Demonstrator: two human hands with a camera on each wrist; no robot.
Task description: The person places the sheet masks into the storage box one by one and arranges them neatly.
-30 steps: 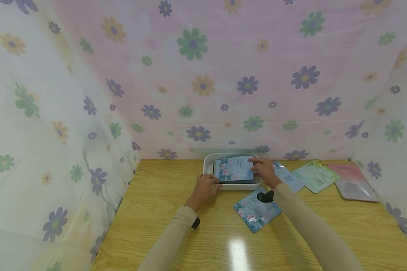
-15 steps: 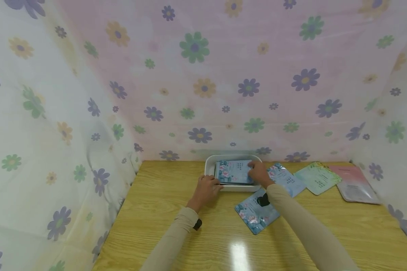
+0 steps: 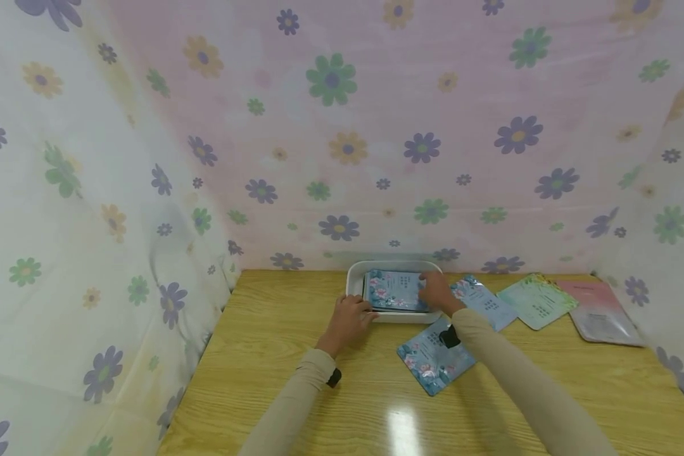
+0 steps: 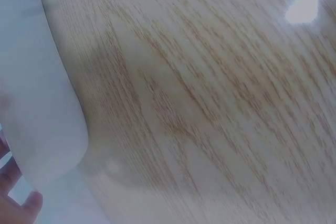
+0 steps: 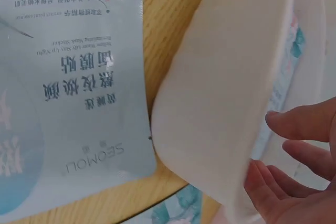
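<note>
A white plastic storage bin (image 3: 400, 318) stands at the back of the table, holding a stack of sheet mask packets (image 3: 396, 288) that lie flat, a blue floral one on top. My left hand (image 3: 349, 320) grips the bin's front left corner, fingertips over the rim. At the right end of the stack is my right hand (image 3: 437, 292). In the right wrist view its thumb (image 5: 299, 123) and fingers are apart, touching the top packet's end and the bin's rim. Another blue sheet mask packet (image 3: 424, 364) lies in front of the bin, partly under my right wrist.
Right of the bin a light blue floral packet (image 3: 493, 308), a green packet (image 3: 536, 304) and a pink-silver packet (image 3: 601, 313) lie in a row on the wooden table (image 3: 273, 342). A flowered curtain (image 3: 370, 209) hangs behind the table and along both sides.
The top packet, raised at its right end in my right hand a second ago, now lies flat on the stack. My right hand has lowered with it; my left hand stays on the bin.
</note>
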